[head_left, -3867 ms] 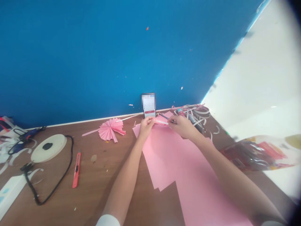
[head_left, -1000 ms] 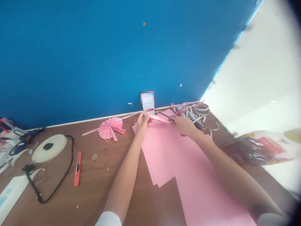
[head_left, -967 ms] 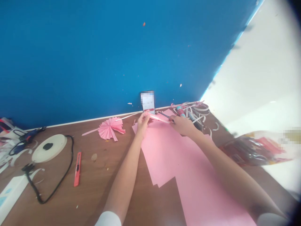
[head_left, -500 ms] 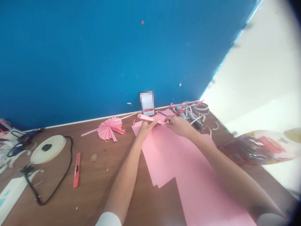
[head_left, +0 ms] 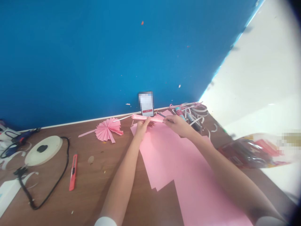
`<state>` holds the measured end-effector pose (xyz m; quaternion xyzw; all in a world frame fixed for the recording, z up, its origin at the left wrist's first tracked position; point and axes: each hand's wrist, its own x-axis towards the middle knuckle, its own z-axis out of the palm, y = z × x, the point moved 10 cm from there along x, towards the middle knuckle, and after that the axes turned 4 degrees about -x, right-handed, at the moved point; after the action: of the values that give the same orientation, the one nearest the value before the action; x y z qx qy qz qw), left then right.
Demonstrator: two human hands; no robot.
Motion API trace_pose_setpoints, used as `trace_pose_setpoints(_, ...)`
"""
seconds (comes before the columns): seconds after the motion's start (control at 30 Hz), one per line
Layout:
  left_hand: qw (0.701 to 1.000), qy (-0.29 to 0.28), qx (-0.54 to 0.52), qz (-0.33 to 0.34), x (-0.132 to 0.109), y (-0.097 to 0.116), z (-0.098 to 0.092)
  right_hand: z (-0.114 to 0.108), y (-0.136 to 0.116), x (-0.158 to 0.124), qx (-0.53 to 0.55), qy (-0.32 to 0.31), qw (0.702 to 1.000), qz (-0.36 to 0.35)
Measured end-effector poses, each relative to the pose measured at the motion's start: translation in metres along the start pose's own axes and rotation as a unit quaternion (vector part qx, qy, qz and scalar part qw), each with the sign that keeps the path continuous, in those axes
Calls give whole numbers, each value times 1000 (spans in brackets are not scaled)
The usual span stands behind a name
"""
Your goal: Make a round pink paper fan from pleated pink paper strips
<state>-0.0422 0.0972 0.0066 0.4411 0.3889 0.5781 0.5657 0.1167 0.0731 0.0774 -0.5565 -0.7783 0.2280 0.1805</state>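
Observation:
A narrow strip of folded pink paper [head_left: 156, 119] is stretched between my hands, above the larger pink sheets [head_left: 162, 157]. My left hand [head_left: 142, 126] pinches it toward its left part, and its left end sticks out past the fingers. At the right end, the fingers of my right hand [head_left: 176, 124] are closed on the same strip. A thin dark tool [head_left: 161, 115] shows just behind the right fingers; whether that hand also holds it, I cannot tell. To the left of my hands lies a pleated pink paper fan [head_left: 108, 129] with paper tails.
A phone [head_left: 146, 105] leans on the blue wall. Paper strips [head_left: 197, 110] and a glue tube [head_left: 180, 112] lie back right. A red cutter [head_left: 73, 172], a cream round device [head_left: 44, 151] with a black cable, and a power strip [head_left: 10, 193] are left. A plastic bag [head_left: 249, 150] lies right.
The folded strip now lies more level and reaches a little further left. My left hand has shifted slightly left and turned. The whole view has moved a little.

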Motion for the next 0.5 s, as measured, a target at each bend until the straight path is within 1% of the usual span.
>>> trace_pose_setpoints(0.1,1000,-21,13,7,-3,5,5,-4,-1,-1,-13,19,1000,-4)
trace_pose_setpoints(0.17,998,-60,30,7,-7,10,15,-5,-4,-2,-16,22,1000,-13)
trace_pose_setpoints(0.23,992,-119,50,1,-14,13,31,-3,-10,-4,-13,8,999,-29)
trace_pose_setpoints(0.3,986,-148,72,5,-18,16,41,-1,-15,-5,-24,-2,999,-44)
trace_pose_setpoints(0.4,986,-134,100,28,-19,22,43,1,-21,-5,-63,7,996,-63)
trace_pose_setpoints(0.5,985,-126,110,52,-18,26,46,3,-20,-4,-97,15,993,-64)
